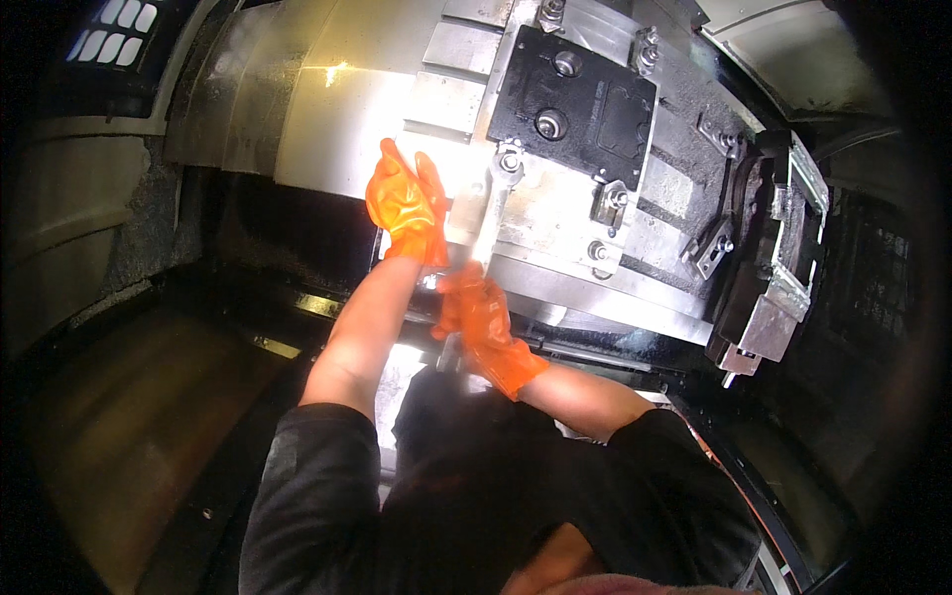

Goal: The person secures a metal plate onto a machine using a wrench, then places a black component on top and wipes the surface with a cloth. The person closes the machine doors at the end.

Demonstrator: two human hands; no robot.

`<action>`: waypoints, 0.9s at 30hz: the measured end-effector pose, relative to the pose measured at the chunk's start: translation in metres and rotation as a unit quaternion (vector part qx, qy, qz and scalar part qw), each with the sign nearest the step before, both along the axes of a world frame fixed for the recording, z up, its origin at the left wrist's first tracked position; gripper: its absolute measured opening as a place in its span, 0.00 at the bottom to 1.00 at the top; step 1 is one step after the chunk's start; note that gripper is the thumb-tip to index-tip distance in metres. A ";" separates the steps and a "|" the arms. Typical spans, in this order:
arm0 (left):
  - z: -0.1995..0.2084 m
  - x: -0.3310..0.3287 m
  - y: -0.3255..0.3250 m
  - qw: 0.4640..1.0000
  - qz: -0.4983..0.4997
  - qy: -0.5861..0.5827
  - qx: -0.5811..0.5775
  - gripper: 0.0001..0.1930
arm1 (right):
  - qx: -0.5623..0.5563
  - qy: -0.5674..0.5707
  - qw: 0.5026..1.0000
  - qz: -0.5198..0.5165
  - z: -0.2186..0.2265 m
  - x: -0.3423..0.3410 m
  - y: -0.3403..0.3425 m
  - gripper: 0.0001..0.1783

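A long silver wrench [490,218] has its upper end around a nut [510,160] by the lower left corner of a black metal plate [580,104]. Its handle runs down toward me, and my right hand [480,322], in an orange glove and somewhat blurred, is closed around the lower part. The wrench's tail end shows below that glove. To the left, my left hand [405,206], also orange-gloved, lies against the front of the bright metal machine table [342,129] with its fingers stretched up and apart. It holds nothing that I can see.
More clamps with bolts and nuts hold the plate's edges, including one clamp [612,202] at its lower right. Other clamp blocks [709,248] sit in the slotted table farther right. A bulky metal fixture [769,268] stands at the right end, and dark machine walls [79,218] enclose the space.
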State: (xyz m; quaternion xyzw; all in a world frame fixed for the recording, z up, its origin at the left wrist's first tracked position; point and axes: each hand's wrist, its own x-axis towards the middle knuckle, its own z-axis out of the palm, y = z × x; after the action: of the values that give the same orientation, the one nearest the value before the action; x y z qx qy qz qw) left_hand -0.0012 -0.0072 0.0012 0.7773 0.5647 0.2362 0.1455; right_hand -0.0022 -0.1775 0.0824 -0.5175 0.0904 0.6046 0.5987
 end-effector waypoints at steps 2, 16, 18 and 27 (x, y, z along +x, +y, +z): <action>-0.010 -0.003 0.003 1.000 0.008 -0.012 -0.025 0.22 | -0.014 0.002 1.000 0.000 0.007 0.000 -0.010 0.38; -0.051 0.002 0.011 0.860 0.100 -0.466 -0.182 0.14 | -0.018 -0.318 0.907 0.274 0.031 0.290 0.022 0.41; -0.045 0.000 0.008 0.899 0.082 -0.401 -0.155 0.16 | -0.041 -0.308 0.889 0.335 0.037 0.324 0.047 0.38; 0.010 0.003 0.003 0.998 0.013 -0.002 -0.058 0.22 | -0.030 -0.297 0.857 0.420 0.032 0.384 0.076 0.36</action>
State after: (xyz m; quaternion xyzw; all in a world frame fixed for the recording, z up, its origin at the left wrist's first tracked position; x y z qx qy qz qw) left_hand 0.0016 -0.0038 0.0109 0.7598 0.5871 0.2060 0.1885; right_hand 0.3815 -0.1016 0.1140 -0.6790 -0.2998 0.6130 0.2707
